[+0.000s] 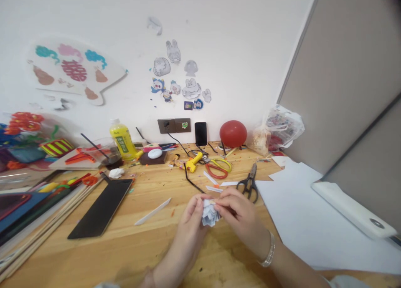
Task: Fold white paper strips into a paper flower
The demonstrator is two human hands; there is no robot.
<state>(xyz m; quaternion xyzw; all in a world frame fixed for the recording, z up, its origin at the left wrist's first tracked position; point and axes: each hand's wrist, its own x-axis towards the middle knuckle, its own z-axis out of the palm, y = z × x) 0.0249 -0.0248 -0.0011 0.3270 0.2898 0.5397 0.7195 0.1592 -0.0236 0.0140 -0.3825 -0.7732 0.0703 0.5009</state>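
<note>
A small white paper flower (210, 215) with layered, ruffled petals is held above the wooden table between my two hands. My left hand (192, 221) grips it from the left, thumb against its side. From the right, my right hand (239, 213) pinches its upper edge with thumb and fingertips. A black pipe cleaner (191, 181) runs up and left from behind the flower; I cannot tell whether it is joined to it. Black-handled scissors (249, 184) lie just beyond my right hand. White paper strips (210, 178) are scattered past my fingers.
White paper sheets (307, 213) cover the right side. A black tablet-like slab (102, 208) and wooden sticks (59, 221) lie left. Behind are a yellow glue gun (194, 162), red-and-yellow scissors (219, 168), a yellow-labelled bottle (123, 140), a phone (201, 133) and a red balloon (233, 133).
</note>
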